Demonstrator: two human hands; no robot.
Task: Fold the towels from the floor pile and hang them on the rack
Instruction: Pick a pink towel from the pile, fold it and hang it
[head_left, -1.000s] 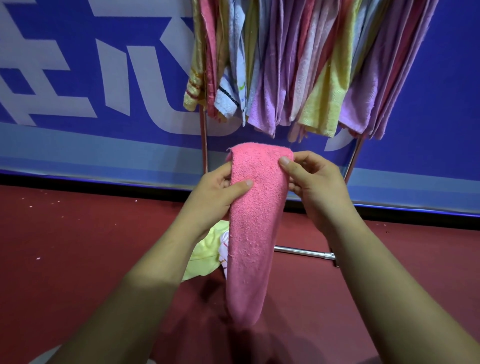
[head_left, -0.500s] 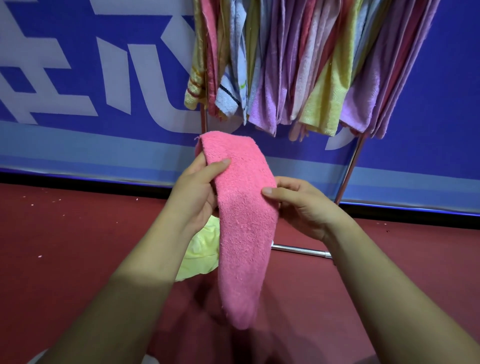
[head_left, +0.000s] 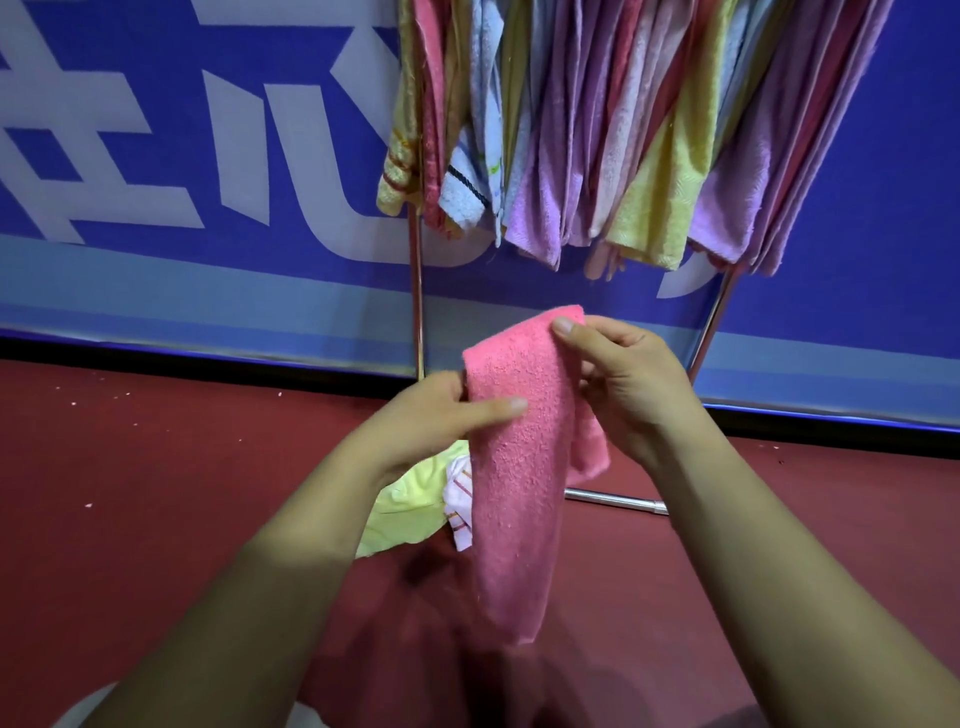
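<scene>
Red floor (head_left: 156, 493) lay under it all. Nearest, at centre, a pink towel (head_left: 519, 493) hung as a folded strip between both hands. The left hand (head_left: 421, 421) pinched its edge at 9 o'clock, thumb across the front. The right hand (head_left: 628, 384) pinched the top fold at 1 o'clock. Just beyond, at 8 o'clock of the towel, the pile (head_left: 410, 499) sat on the floor. At 12 o'clock stood the rack (head_left: 415, 291), crowded with hung towels (head_left: 649, 156), before a blue banner (head_left: 208, 156). Folding looked nearly finished. Next, by my judgement, the strip needed lifting to the rail and a gap found there.

Pink towel (head_left: 519, 467) folded, hanging lengthwise, held
</scene>
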